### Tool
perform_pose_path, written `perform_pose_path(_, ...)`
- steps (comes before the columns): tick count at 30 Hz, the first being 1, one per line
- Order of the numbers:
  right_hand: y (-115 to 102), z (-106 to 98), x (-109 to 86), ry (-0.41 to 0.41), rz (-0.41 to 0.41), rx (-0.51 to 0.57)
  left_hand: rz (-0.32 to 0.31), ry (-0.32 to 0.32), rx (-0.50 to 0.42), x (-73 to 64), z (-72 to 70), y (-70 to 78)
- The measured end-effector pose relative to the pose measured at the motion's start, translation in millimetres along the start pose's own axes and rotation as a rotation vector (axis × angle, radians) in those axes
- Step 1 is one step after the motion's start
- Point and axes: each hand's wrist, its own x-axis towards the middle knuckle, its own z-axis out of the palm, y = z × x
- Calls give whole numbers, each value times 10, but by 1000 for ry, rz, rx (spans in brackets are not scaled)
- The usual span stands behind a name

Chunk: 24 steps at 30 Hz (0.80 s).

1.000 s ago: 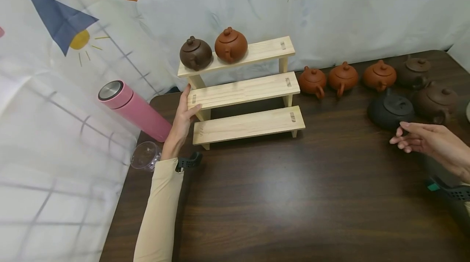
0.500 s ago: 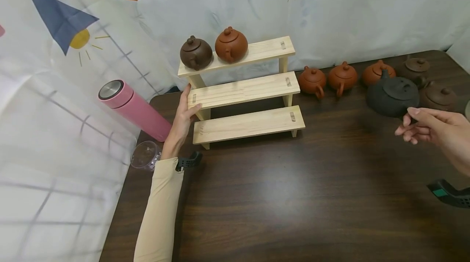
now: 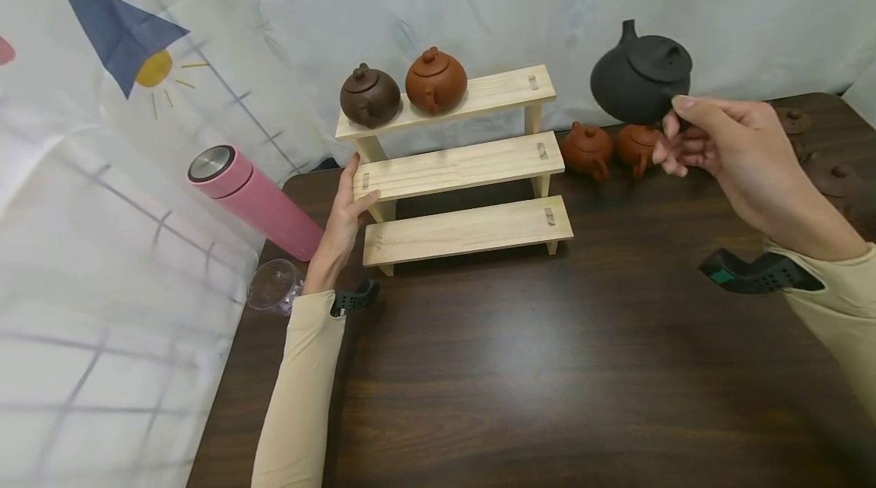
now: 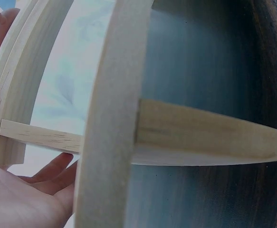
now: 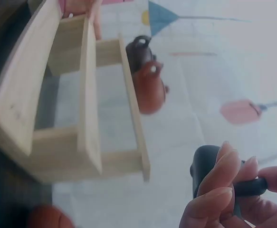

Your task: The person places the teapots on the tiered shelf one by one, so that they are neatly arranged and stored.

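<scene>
In the head view my right hand (image 3: 746,161) holds a black teapot (image 3: 639,77) up in the air by its handle, thumb on top. The right wrist view shows fingers and thumb around the dark handle (image 5: 252,187). My left hand (image 3: 338,226) grips the left end of the middle board of a three-step wooden shelf (image 3: 458,169), thumb on the board. In the left wrist view its fingers reach behind a wooden upright (image 4: 38,135). On the top step stand a dark brown teapot (image 3: 369,96) and a reddish-orange teapot (image 3: 436,85), side by side.
Two orange teapots (image 3: 586,152) stand right of the shelf on the dark table (image 3: 520,397). Dark brown teapots (image 3: 838,180) sit farther right, partly behind my right arm. A pink thermos (image 3: 263,203) and clear cup (image 3: 272,286) are at left. White cloth (image 3: 479,9) hangs behind.
My right hand has lifted the black teapot off the table and carried it up and left, toward the shelf. The left hand keeps its hold on the shelf.
</scene>
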Motion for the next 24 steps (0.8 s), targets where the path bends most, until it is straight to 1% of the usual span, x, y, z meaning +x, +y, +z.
perform_pose_path(3,-23,179,191,-46,18,2,2,0,2,-5,-1,-12)
perform_pose_path(9,-62,538,476,-73,42,-18,9,-3,12,-9,-6,-20)
perform_pose_path(11,-70,637,559,-75,51,-43,9,-6,13,-6,-11,-24)
perform_pose_path(13,-72,723,642,-74,65,-93,9,-7,8,-6,-15,-28)
perform_pose_path(17,-63,850,778,-81,99,-206,8,2,23,-14,-26,-26)
perform_pose_path(19,-54,891,832,-86,113,-244,10,1,27,-17,-28,-22)
perform_pose_path(24,-16,946,927,-86,145,-274,21,-12,18,-17,-21,-15)
